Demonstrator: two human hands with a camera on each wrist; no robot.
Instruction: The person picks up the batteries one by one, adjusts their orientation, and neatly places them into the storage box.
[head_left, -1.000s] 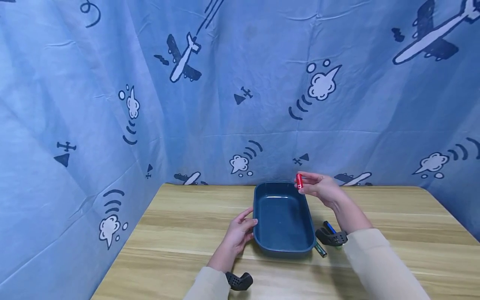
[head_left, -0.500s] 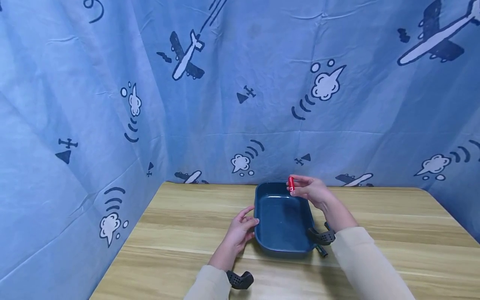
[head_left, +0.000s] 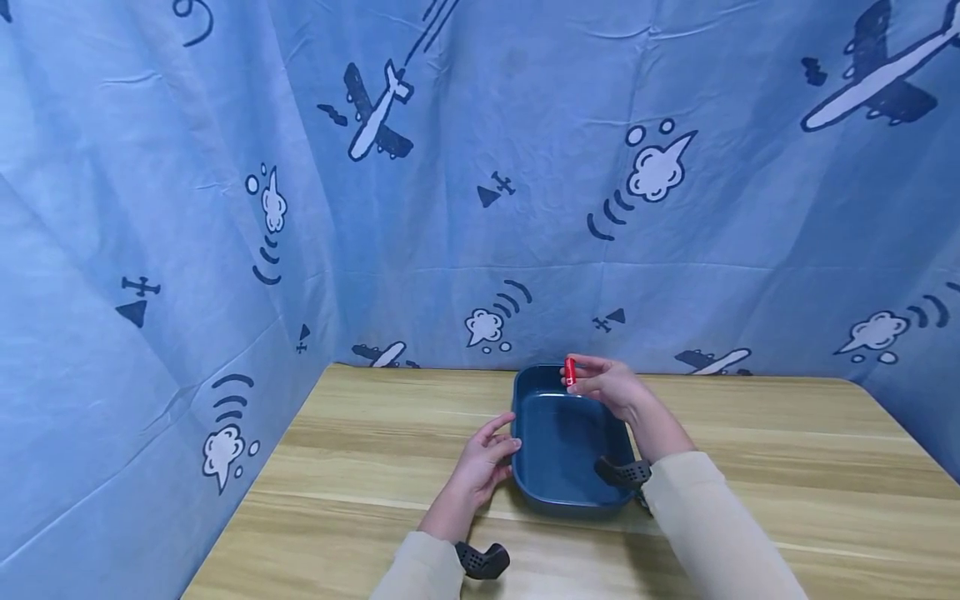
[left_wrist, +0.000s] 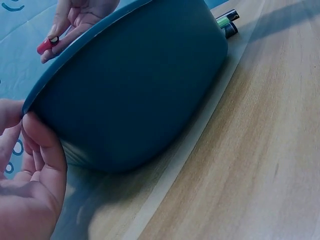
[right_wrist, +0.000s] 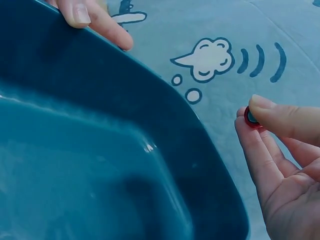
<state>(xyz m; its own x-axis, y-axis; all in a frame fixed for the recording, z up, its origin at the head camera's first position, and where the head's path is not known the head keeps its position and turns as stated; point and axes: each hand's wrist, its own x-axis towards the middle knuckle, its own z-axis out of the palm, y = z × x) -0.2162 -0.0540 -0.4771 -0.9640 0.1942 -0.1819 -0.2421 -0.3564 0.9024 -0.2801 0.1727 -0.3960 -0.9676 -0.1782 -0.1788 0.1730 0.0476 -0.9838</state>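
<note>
A deep blue rectangular plastic tub (head_left: 558,442) stands on the wooden table. At its left side, my left hand (head_left: 478,462) pinches the rim, thumb over the edge and fingers outside. Held between the thumb and fingertips of my right hand (head_left: 611,390) is a small red battery (head_left: 571,372), over the tub's far end in the head view. The right wrist view shows the battery (right_wrist: 251,118) end-on with a red ring around its end. Several small dark and green cylinders (left_wrist: 229,29) lie past the tub's right side, mostly hidden by it and by my right wrist.
The wooden table (head_left: 360,467) extends to both sides of the tub. A blue curtain (head_left: 420,208) with airplane prints hangs along the back and left edges. Each wrist wears a black strap-like mount (head_left: 482,561).
My right hand has carried the red battery leftward from the tub's far right corner to over its far end. The right forearm now covers most of the cylinders. My left hand keeps its grip.
</note>
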